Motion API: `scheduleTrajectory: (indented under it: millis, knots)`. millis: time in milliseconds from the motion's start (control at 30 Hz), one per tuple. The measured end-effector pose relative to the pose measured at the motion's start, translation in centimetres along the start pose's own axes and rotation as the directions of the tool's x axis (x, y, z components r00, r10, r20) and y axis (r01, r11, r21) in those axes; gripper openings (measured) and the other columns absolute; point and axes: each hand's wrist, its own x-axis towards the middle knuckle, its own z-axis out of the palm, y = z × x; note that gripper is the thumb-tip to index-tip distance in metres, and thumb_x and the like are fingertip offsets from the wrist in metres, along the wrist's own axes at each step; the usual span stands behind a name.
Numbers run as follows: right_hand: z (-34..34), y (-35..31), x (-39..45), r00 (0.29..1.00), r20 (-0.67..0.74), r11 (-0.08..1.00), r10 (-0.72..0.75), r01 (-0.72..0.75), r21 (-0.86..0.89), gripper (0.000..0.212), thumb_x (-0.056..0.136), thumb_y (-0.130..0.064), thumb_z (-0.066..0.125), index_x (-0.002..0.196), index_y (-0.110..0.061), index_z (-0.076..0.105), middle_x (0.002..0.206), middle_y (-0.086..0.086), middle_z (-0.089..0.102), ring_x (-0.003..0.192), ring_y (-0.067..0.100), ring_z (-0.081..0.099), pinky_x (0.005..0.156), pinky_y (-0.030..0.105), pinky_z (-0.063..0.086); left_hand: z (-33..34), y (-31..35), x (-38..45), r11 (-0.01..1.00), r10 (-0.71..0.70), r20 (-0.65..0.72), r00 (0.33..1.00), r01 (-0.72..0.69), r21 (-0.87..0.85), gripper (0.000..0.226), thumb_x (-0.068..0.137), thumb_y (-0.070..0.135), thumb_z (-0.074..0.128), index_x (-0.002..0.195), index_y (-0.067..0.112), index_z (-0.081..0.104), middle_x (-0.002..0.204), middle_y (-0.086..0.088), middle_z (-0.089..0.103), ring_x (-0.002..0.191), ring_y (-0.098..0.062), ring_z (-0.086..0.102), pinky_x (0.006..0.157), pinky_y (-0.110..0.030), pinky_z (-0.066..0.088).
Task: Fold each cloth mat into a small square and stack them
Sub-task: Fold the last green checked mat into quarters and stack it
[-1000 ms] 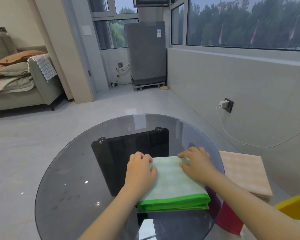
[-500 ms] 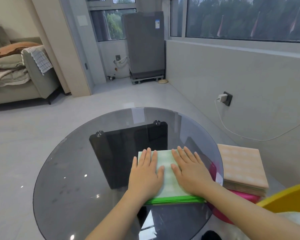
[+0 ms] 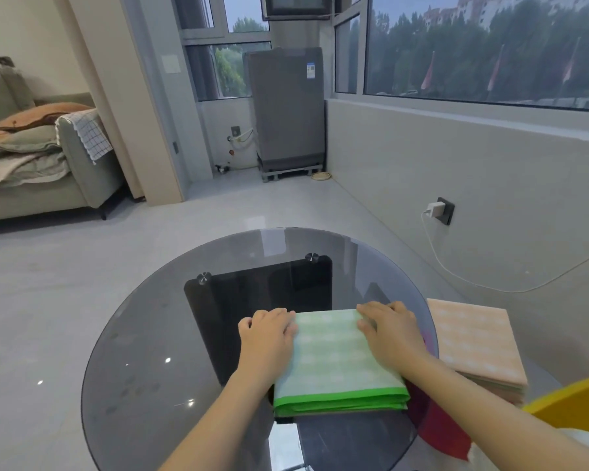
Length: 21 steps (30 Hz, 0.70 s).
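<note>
Both hands at far corners of green mat (image 3: 337, 355), folded on glass worktop (image 3: 143, 351); left hand (image 3: 269, 338), right hand (image 3: 391, 331) fingers curled, pinching far edge. Judged next: lift onto peach stack (image 3: 473, 341) beside.

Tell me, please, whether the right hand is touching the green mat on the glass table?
Touching. The head view shows the right hand with curled fingers gripping the far right corner of the green mat, with no gap visible.
</note>
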Motion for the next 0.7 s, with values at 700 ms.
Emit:
scheduleTrajectory:
  millis: [700]
  knots:
    - [-7.6, 1.1, 0.4, 0.958, 0.256, 0.655, 0.128, -0.276, 0.703, 0.02, 0.081, -0.015, 0.072, 0.094, -0.004, 0.061, 0.073, 0.009, 0.066, 0.056, 0.015, 0.066, 0.047, 0.024, 0.051, -6.5, 2.9, 2.2, 0.628, -0.189, 0.326, 0.926, 0.369, -0.685, 0.018, 0.08, 0.023, 0.074, 0.087, 0.009, 0.065, 0.083, -0.009, 0.072, 0.067, -0.014, 0.069, 0.056, -0.019, 0.052]
